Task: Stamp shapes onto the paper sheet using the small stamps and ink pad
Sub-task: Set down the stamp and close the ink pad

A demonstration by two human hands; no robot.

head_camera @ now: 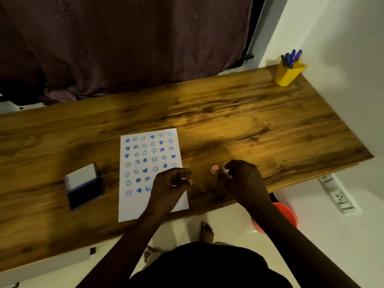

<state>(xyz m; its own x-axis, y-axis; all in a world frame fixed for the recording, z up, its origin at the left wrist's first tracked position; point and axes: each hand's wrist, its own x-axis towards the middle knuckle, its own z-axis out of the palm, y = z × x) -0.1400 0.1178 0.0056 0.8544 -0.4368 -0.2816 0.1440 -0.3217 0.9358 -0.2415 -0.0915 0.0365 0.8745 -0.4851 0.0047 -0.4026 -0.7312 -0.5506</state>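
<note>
Two hands worked: left hand (172,181) curled empty over the paper sheet (133,202), right hand (241,177) pinching a small stamp (225,170), best inked squarely.

My left hand (170,183) covers the lower right rows of prints on the paper (145,206). My right hand (242,179) hides most of a small pale stamp (225,169). The surface (249,121) runs off the left edge.

far tabletop (228,113) lies open; yellow pen cup (287,74) blocks only its back-right corner.
</note>
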